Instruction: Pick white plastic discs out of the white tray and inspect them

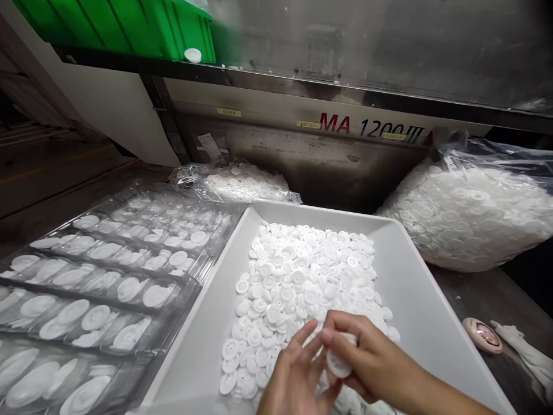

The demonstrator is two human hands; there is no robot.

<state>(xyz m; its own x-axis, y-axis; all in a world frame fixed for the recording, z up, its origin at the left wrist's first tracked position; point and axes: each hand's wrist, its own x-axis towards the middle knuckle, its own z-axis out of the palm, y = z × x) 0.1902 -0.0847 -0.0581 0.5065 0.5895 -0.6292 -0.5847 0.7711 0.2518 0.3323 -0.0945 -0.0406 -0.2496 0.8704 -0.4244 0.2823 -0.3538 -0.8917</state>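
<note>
My right hand (367,354) pinches a white round plastic disc (339,363) between thumb and fingers, over the front part of the grey tray (432,323). Close beside it is my left hand (298,369), its fingers apart and slightly curled, the fingertips next to the disc and the right fingers. Whether they touch the disc is hard to make out. Under both hands lies a heap of similar white discs (298,276), some of them hidden by the hands.
Clear plastic compartment trays (159,325) with white discs stand at left. Behind the grey tray lies a bag of discs (242,178); a fuller bag (475,213) sits at right, near a pink oval object (483,335) and a white glove (525,349). A green crate (129,29) rests on the machine ledge.
</note>
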